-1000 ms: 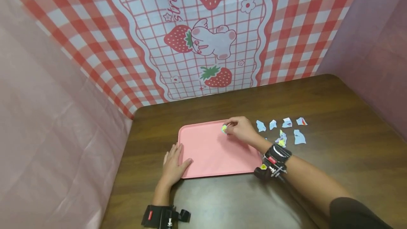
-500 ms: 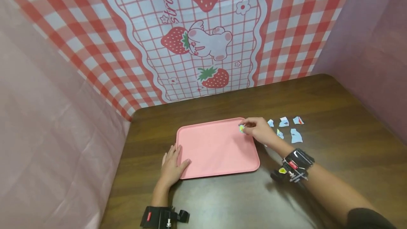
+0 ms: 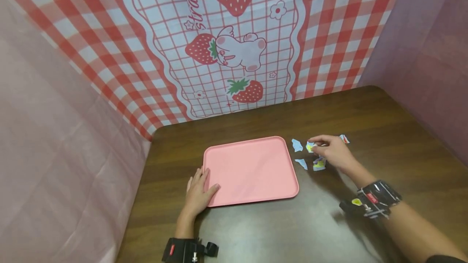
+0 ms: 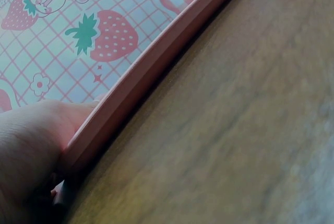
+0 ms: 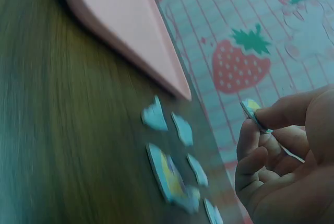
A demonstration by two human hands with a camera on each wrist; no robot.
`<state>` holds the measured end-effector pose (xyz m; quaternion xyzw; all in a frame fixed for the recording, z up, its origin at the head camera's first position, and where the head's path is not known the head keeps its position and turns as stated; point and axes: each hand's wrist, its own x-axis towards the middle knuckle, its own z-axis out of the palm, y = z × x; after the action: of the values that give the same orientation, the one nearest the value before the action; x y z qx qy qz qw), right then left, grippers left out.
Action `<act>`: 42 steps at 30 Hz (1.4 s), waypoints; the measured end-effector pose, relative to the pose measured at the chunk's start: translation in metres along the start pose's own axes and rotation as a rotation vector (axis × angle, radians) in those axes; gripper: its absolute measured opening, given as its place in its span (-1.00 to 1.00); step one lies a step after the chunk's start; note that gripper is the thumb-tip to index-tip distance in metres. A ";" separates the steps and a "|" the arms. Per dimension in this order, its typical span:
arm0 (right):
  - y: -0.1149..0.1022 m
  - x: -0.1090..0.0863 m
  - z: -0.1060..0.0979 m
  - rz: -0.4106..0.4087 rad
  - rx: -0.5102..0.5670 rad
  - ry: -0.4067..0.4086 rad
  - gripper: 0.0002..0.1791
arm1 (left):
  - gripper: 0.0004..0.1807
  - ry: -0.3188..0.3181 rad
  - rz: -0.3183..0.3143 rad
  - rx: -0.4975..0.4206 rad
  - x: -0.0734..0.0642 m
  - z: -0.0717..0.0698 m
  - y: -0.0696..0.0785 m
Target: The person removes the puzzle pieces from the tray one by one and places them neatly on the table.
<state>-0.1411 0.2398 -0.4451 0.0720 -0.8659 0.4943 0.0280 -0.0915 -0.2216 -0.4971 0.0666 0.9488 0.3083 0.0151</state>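
Observation:
My right hand (image 3: 334, 151) pinches a small light-blue and yellow puzzle piece (image 5: 251, 105) between thumb and fingertips, right of the tray. Below and around it on the table lie several irregular flat pieces: a pale blue piece (image 3: 297, 145), a narrow pale piece (image 3: 301, 164), a yellow and purple piece (image 3: 319, 164) and one with red (image 3: 344, 139). The hand hides part of this group in the head view. My left hand (image 3: 198, 190) rests on the left edge of the pink tray (image 3: 252, 169), its thumb over the rim and its fingers extended along the outside.
The brown wooden table (image 3: 292, 230) has a strawberry-print cloth (image 3: 241, 52) hanging behind it. Pale pink cloth (image 3: 66, 133) hangs at the left. Each wrist wears a black strap with a small camera; the right wrist strap (image 3: 380, 198) hovers over the table.
My right hand has moved right, from above the tray to above the pieces, still pinching the puzzle piece. The left hand stays on the tray, and the view has shifted slightly.

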 end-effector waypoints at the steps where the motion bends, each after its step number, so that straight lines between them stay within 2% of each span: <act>1: 0.003 -0.002 -0.005 0.000 -0.012 0.018 -0.73 | -0.17 0.002 0.000 -0.001 0.000 0.000 0.000; 5: 0.018 -0.009 -0.025 0.034 -0.048 0.087 -0.78 | -0.17 -0.008 -0.015 -0.002 0.001 0.000 0.002; 8: 0.031 -0.016 -0.040 0.088 -0.095 0.128 -0.78 | -0.16 -0.017 -0.027 -0.003 0.003 0.000 0.003; 12: 0.050 -0.025 -0.057 0.166 -0.165 0.142 -0.76 | -0.16 -0.018 -0.031 0.004 0.003 0.001 0.003; 16: 0.064 -0.029 -0.070 0.179 -0.235 0.138 -0.76 | -0.16 -0.012 -0.030 0.005 0.002 0.000 0.003; 21: 0.072 -0.028 -0.078 0.184 -0.317 0.130 -0.77 | -0.17 -0.009 -0.029 0.002 0.002 -0.001 0.002; 26: 0.076 -0.026 -0.077 0.208 -0.391 0.118 -0.76 | -0.17 -0.010 -0.029 0.002 -0.001 -0.001 0.002; 30: 0.079 -0.022 -0.078 0.189 -0.439 0.106 -0.76 | -0.16 -0.019 -0.029 -0.001 0.000 0.000 0.002; 35: 0.087 -0.017 -0.084 0.172 -0.433 0.105 -0.73 | -0.15 -0.006 -0.020 -0.017 0.005 0.003 0.003; 42: 0.095 -0.025 -0.087 0.215 -0.345 0.046 -0.51 | -0.16 0.025 -0.014 -0.041 0.002 0.006 -0.001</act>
<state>-0.1323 0.3642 -0.4845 -0.0378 -0.9396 0.3402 0.0068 -0.0927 -0.2184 -0.5022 0.0559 0.9429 0.3283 0.0069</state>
